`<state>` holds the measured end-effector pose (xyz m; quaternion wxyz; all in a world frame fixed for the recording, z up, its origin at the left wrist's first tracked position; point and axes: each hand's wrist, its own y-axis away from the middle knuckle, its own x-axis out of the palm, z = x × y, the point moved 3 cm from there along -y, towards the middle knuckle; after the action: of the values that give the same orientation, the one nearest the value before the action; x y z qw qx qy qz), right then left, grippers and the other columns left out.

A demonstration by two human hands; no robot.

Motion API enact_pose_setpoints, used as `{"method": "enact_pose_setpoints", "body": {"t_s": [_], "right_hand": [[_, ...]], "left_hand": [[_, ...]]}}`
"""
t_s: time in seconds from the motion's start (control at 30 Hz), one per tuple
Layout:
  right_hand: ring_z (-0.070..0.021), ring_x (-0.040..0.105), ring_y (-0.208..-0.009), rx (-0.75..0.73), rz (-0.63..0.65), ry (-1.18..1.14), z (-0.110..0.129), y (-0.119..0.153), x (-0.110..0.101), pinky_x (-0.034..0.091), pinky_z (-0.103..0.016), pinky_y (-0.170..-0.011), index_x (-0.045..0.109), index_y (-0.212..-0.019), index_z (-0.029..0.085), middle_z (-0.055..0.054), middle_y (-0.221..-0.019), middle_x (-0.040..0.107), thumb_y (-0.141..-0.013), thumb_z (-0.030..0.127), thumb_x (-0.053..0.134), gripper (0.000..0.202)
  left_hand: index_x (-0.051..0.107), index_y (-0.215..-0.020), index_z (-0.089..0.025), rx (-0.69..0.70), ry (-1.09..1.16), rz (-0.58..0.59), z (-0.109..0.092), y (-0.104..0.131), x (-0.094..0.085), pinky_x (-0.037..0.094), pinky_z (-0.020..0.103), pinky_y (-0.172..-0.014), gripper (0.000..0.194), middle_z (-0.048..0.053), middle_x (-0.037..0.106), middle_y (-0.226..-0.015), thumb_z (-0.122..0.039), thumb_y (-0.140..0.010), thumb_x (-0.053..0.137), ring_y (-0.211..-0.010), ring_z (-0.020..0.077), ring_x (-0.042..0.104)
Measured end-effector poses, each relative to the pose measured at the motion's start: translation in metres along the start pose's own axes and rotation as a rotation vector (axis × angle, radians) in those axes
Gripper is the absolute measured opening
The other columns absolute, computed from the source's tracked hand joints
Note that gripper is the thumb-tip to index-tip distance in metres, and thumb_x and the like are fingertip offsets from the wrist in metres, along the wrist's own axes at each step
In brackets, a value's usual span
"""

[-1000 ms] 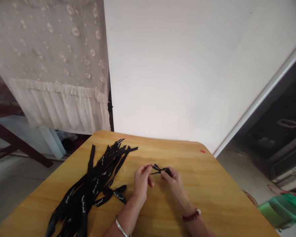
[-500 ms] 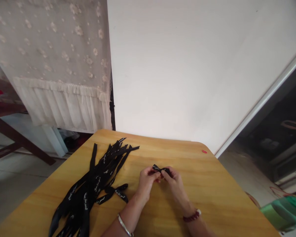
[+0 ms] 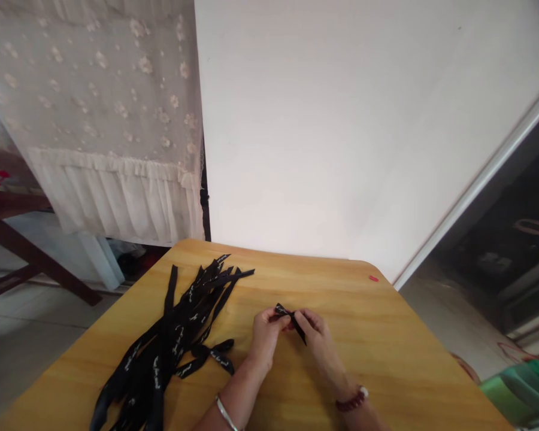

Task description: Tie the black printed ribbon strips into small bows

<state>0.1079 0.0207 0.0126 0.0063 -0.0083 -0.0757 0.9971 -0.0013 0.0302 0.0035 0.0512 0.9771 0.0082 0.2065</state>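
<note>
Between my two hands, above the wooden table (image 3: 368,359), is a black ribbon (image 3: 284,310) with white lettering, gathered into a small bow shape. My left hand (image 3: 266,335) pinches its left loop between thumb and fingers. My right hand (image 3: 317,336) is closed on the right side of the ribbon, and a dark tail hangs down beside the right thumb. The fingers hide the middle of the ribbon. Left of my left hand lies a ribbon bow (image 3: 213,354), beside a long pile of black printed ribbons (image 3: 175,329).
A small red piece (image 3: 374,278) lies near the table's far right corner. A white panel (image 3: 305,131) stands behind the table, with a lace curtain (image 3: 117,120) to its left. Something green (image 3: 516,389) is beyond the right edge.
A ribbon tail now hangs down by my right thumb, where a loop showed before. My right hand has turned slightly; my left keeps its pinch.
</note>
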Motion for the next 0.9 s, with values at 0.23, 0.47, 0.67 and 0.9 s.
{"method": "enact_pose_setpoints", "body": {"t_s": [0.23,0.47,0.67,0.9], "right_hand": [[-0.0127,0.048,-0.050,0.070,-0.030,-0.010,0.000,0.000,-0.003,0.034,-0.021,-0.045,0.057,-0.060,0.015,-0.001,-0.054,0.055,-0.072,0.051,0.049,0.039],[-0.0163,0.054,-0.058,0.154,-0.084,-0.023,-0.013,-0.002,-0.008,0.037,-0.023,-0.048,0.061,-0.068,0.015,-0.005,-0.064,0.062,-0.069,0.053,0.051,0.040],[-0.0176,0.055,-0.063,0.225,-0.186,-0.042,-0.021,-0.003,-0.011,0.037,-0.022,-0.050,0.064,-0.072,0.014,-0.005,-0.071,0.065,-0.062,0.055,0.058,0.042],[-0.0116,0.047,-0.050,0.135,-0.069,-0.015,-0.007,-0.003,-0.005,0.032,-0.020,-0.045,0.060,-0.061,0.015,0.001,-0.053,0.056,-0.066,0.050,0.056,0.036]], "left_hand": [[0.058,-0.058,-0.013,-0.042,-0.033,-0.091,0.000,-0.004,-0.007,0.027,0.018,-0.032,0.011,-0.006,0.045,-0.034,-0.022,-0.056,0.063,-0.029,0.0061,0.036],[0.056,-0.058,-0.012,-0.047,0.183,-0.012,0.001,-0.005,-0.006,0.040,0.021,-0.041,0.017,-0.003,0.053,-0.044,-0.021,-0.052,0.069,-0.040,0.0087,0.048],[0.058,-0.065,-0.010,-0.074,0.247,0.047,0.004,-0.006,-0.005,0.043,0.022,-0.048,0.020,-0.001,0.056,-0.047,-0.020,-0.052,0.070,-0.044,0.0089,0.051],[0.056,-0.060,-0.011,-0.081,0.232,0.013,0.005,-0.007,-0.006,0.043,0.022,-0.044,0.020,-0.003,0.053,-0.045,-0.020,-0.050,0.071,-0.041,0.0078,0.048]]}}
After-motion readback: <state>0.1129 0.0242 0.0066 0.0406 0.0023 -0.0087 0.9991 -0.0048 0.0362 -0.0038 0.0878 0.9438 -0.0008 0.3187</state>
